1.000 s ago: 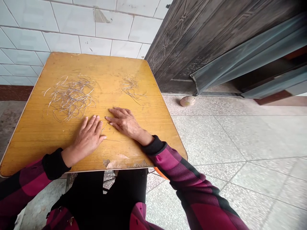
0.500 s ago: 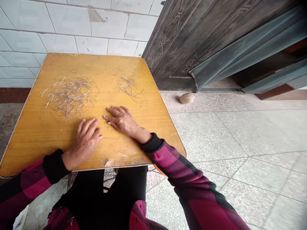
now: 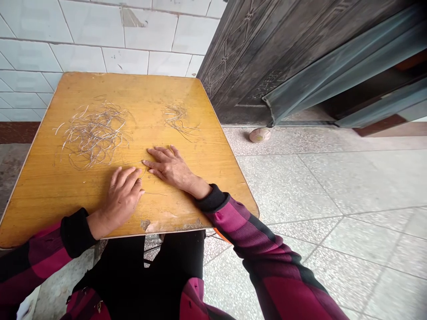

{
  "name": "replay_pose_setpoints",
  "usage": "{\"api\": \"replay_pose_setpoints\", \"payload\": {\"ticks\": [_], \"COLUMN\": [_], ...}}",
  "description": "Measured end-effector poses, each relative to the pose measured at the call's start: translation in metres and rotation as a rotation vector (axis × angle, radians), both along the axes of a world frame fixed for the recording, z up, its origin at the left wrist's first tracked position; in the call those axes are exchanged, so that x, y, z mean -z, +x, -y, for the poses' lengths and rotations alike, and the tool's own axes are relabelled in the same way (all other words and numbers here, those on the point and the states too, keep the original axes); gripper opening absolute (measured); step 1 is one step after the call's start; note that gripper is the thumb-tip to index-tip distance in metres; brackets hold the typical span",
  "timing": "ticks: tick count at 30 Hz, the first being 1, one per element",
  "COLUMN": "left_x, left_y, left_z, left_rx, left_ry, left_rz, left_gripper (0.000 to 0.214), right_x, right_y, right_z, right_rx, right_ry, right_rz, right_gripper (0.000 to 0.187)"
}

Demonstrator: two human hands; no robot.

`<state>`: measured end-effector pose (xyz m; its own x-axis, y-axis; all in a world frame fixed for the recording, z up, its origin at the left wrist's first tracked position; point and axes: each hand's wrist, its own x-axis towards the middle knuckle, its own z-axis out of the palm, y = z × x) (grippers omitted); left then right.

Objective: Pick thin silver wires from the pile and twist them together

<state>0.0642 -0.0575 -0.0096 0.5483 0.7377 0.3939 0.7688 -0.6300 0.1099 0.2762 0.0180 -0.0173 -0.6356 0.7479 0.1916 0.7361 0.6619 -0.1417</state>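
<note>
My left hand (image 3: 122,195) rests palm down on the yellow wooden table (image 3: 187,173), its fingers extended and slightly bent. A thin wire (image 3: 156,194) runs out to the right from beside its thumb. My right hand (image 3: 171,168) lies flat with fingers spread, index fingertip against the tabletop close to my left fingertips. Another short, thin wire (image 3: 144,172) shows in the narrow gap between both hands; whether its ends are pinned under fingers is hard to make out. Beyond my left hand lies a large tangled pile of thin wires (image 3: 96,135).
A smaller bunch of wires (image 3: 180,119) sits on the table's far right part. White wall tiles (image 3: 80,22) stand behind the table, with a dark carved door (image 3: 247,58) and a grey-green curtain (image 3: 320,80) to the right. A roundish object (image 3: 260,135) lies on the floor.
My left hand has shifted very slightly to the right, with its fingers a bit closer to my right hand. My right hand stays nearly in place, and the wire piles look the same.
</note>
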Motion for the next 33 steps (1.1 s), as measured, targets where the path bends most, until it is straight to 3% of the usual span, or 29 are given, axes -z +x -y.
{"api": "replay_pose_setpoints", "payload": {"ticks": [6,10,15,21,26,33], "left_x": [-0.001,-0.003,-0.007,0.003,0.013,0.015], "left_y": [0.0,-0.003,-0.01,-0.01,-0.01,-0.01], "left_z": [-0.001,-0.003,-0.01,-0.016,-0.017,-0.017], "left_rx": [0.027,0.031,0.025,-0.028,-0.055,-0.055], "left_ry": [-0.002,0.004,0.021,-0.033,-0.063,-0.053], "left_rz": [-0.007,0.013,0.03,-0.058,-0.08,-0.089], "left_gripper": [0.019,0.018,0.034,0.068,0.071,0.067], "right_x": [-0.002,-0.008,-0.022,-0.018,-0.013,-0.011], "right_y": [0.004,0.014,0.033,0.037,0.03,0.025], "right_z": [-0.002,-0.007,-0.011,-0.007,-0.003,0.0], "right_rx": [-0.048,-0.12,-0.168,-0.167,-0.162,-0.17], "right_ry": [-0.1,-0.166,-0.244,-0.213,-0.219,-0.215], "right_rz": [-0.085,-0.249,-0.446,-0.201,-0.116,-0.071], "right_gripper": [0.049,0.054,0.068,0.104,0.106,0.104]}}
